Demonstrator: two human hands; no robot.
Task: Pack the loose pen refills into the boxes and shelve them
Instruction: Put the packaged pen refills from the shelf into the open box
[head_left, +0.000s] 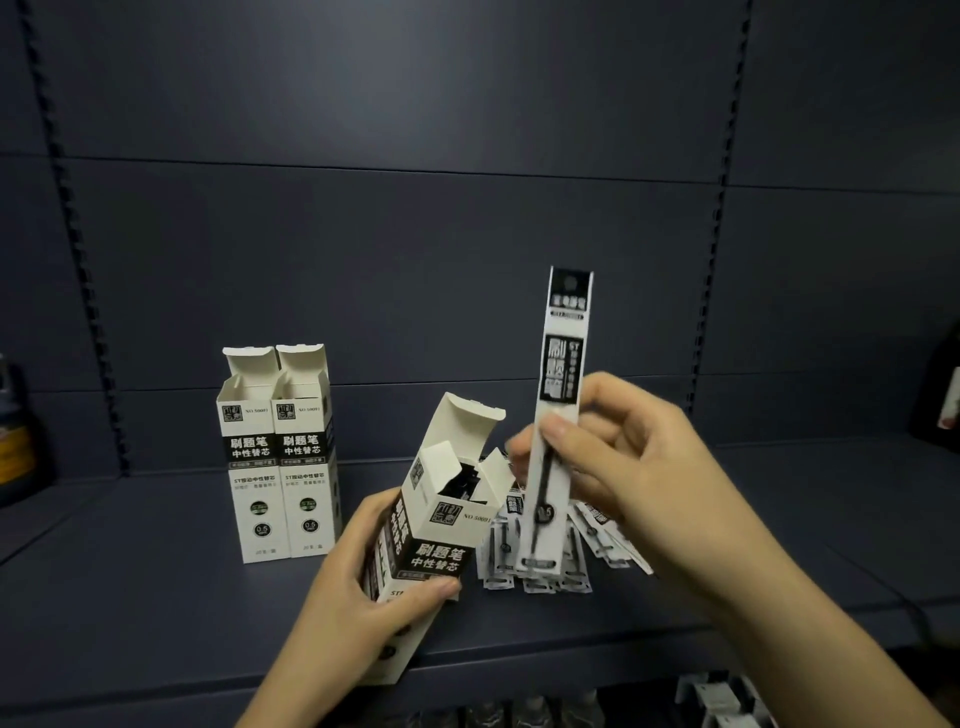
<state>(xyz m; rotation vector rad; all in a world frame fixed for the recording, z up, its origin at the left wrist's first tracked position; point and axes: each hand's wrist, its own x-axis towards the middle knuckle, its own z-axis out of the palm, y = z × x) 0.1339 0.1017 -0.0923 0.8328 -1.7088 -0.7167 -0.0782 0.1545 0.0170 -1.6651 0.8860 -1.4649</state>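
Left hand (358, 592) grips the open box (426, 525) tilted low over the shelf (156, 597), right hand (613, 467) pinches one refill packet (558, 415) mid-length, upright beside it above the loose pile (550, 551): light, thin, probably bendy, best held mid-length.

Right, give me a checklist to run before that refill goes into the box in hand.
1. Box flaps open: ok, the held box has its top open.
2. Box steady: ok, the left hand grips it, tilted.
3. Refill secured: ok, the right hand pinches the refill pack upright.
4. Refill over the opening: not ok, it stands to the right of the opening.
5. Room inside: cannot tell, dark contents show in the opening.
6. More stock waiting: ok, the loose refills lie on the shelf.
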